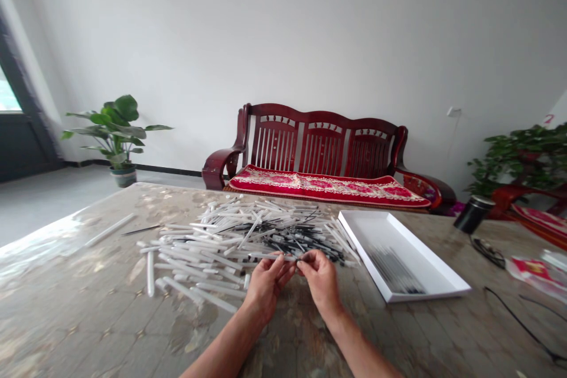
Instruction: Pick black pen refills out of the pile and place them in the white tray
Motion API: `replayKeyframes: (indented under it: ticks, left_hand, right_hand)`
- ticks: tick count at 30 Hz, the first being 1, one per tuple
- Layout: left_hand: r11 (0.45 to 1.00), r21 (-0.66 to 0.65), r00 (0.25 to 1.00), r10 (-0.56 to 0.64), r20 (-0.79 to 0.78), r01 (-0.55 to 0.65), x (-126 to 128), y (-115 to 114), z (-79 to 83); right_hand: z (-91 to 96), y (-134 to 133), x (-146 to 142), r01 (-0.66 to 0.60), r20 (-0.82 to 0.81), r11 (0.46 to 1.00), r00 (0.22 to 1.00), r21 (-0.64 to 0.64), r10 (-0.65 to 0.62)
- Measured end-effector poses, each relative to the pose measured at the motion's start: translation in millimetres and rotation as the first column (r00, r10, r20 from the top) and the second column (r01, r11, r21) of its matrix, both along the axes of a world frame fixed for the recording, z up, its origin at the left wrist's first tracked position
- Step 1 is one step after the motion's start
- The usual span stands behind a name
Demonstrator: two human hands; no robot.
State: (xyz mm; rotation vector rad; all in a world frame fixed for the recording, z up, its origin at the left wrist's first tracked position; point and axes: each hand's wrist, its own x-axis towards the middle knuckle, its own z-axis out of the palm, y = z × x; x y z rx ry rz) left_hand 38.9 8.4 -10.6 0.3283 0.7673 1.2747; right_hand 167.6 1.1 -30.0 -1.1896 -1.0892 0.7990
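Both hands meet just in front of a pile of loose pen parts. Between the fingers of my left hand (268, 283) lies a whitish, translucent pen barrel (261, 256), held roughly level and pointing left. My right hand (321, 280) is closed in a pinch at the barrel's right end, on a small dark pen part (302, 258); its exact shape is mostly hidden by the fingers. White barrels (199, 254) are heaped behind and to the left. Thin black pen pieces (301, 236) lie in the heap straight ahead.
To the right stands a shallow white box (425, 254) with a row of slim pens (392, 269) inside. Beyond it are a black canister (473, 214), a cable (527, 319) and a red-and-white packet (534, 271). A wooden bench (323, 144) backs the patterned table (133, 331).
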Motion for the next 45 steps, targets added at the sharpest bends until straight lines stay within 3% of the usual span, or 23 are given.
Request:
replayKeyframes:
  ticks: [6,17,26,33,39,45]
  left_hand:
    - [1.0,0.013,1.0,-0.023,0.0,0.023,1,0,-3.1]
    - [0.999,0.034,0.999,-0.031,-0.044,0.033,0,0,-3.5]
    - [0.989,0.135,0.987,-0.034,-0.159,0.056,0,-5,-5.5]
    - [0.988,0.15,0.963,0.0,-0.27,0.042,0,-4,-4.9]
    - [0.99,0.132,0.966,-0.013,-0.256,0.048,0,-2,-5.9]
    - [0.983,0.173,0.955,-0.001,-0.297,0.055,0,-4,-4.5]
  right_hand:
    - [-4.6,1,2,0.068,0.083,0.997,0.994,0.019,-0.07]
    - [4.1,-4,-2,0.1,0.244,0.99,0.962,0.105,-0.123]
    - [11.7,-13,1,-0.027,0.539,0.981,0.838,0.192,-0.083]
    - [10.3,-13,0,-0.083,0.352,0.995,0.934,0.045,0.062]
    - [7.3,-14,3,-0.095,0.424,0.987,0.905,0.128,0.032]
    - [1.6,-10,3,-0.104,0.343,0.994,0.935,0.03,0.087]
